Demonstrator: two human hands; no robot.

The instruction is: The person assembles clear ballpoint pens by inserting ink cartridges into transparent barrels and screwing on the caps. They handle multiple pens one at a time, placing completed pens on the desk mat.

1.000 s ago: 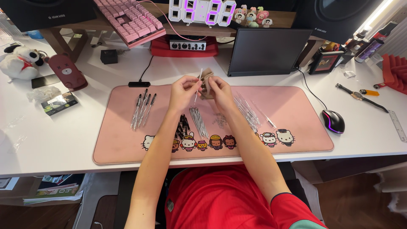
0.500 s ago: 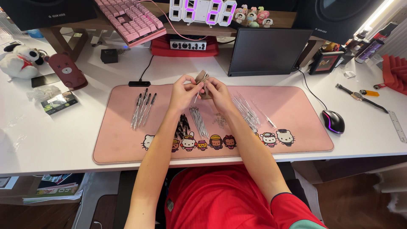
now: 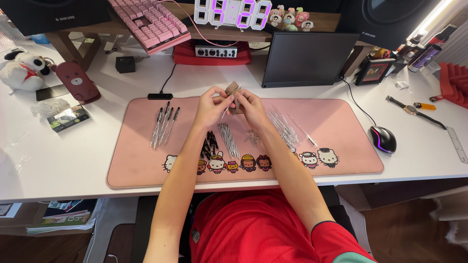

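One pink desk mat (image 3: 146, 160) | white desk (image 3: 73, 151) | dark monitor (image 3: 307, 58) behind

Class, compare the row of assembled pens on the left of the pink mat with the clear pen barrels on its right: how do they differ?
The assembled pens show dark parts and clips; the clear barrels look see-through and empty. The pens lie in a tidy, near-parallel row left of the left hand; the barrels lie in a looser spread beyond the right hand. Both lie flat on the pink mat, untouched by either hand.
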